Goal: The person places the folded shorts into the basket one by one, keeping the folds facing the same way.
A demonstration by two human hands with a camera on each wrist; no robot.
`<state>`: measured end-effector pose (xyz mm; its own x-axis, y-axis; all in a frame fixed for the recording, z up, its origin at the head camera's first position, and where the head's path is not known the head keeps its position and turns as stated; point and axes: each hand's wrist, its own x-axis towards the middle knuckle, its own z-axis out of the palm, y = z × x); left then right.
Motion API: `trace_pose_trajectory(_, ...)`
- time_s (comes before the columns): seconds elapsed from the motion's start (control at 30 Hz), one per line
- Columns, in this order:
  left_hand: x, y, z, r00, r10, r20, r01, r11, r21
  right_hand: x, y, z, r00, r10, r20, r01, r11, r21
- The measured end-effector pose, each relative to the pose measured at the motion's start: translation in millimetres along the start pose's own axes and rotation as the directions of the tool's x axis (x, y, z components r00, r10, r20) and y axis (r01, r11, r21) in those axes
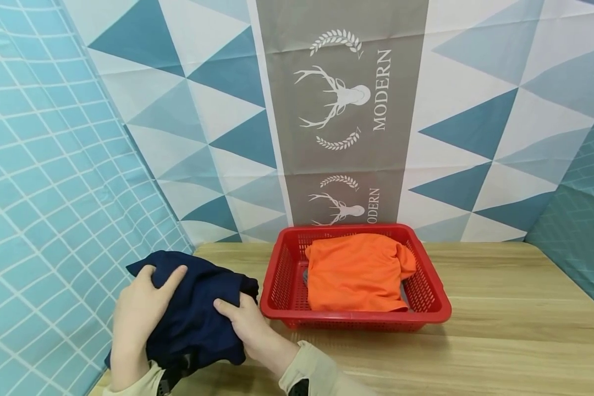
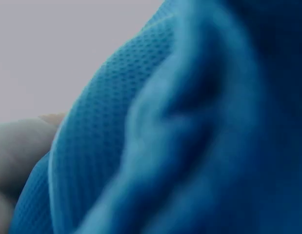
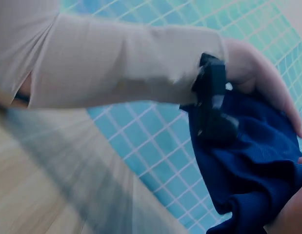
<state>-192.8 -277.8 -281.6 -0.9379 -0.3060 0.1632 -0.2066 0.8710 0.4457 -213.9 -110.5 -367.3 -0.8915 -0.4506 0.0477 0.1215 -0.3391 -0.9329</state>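
A folded navy blue garment (image 1: 198,324) is held up between both hands at the table's left end. My left hand (image 1: 139,308) grips its left side, with the thumb lying across the front. The right hand (image 1: 249,327) pinches the right edge, thumb in front and the other fingers hidden behind the cloth. Close up in the left wrist view, the garment (image 2: 107,112) shows a dimpled knit weave and soft folds. From the right wrist, the garment (image 3: 243,156) hangs in layers below the left hand (image 3: 258,73).
A red perforated plastic basket (image 1: 356,317) stands right of the hands, near the back wall. Inside lies a folded orange garment (image 1: 356,275), with some grey cloth showing beneath it. Blue tiled-pattern sheeting (image 1: 44,181) rises along the left edge of the wooden table (image 1: 500,330).
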Motion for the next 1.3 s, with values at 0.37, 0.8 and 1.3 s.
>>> trace_pose_trajectory(0.37,-8.8,7.3,0.6,0.996,0.090,-0.018,-0.090,0.996,-0.009,-1.0,-11.8,0.8,0.996,-0.016,-0.086,0.018,1.000,0.026)
trace_pose_trajectory(0.8,-16.2,27.6,9.4,0.964,0.073,-0.255,-0.122,0.976,-0.181,-3.3,-30.8,-13.6,0.984,0.012,-0.178,0.008,0.994,0.111)
trace_pose_trajectory(1.3,-21.0,45.2,17.5,0.930,-0.022,-0.368,-0.150,0.889,-0.432,-7.3,-52.9,-34.4,0.973,-0.201,-0.117,0.212,0.973,0.093)
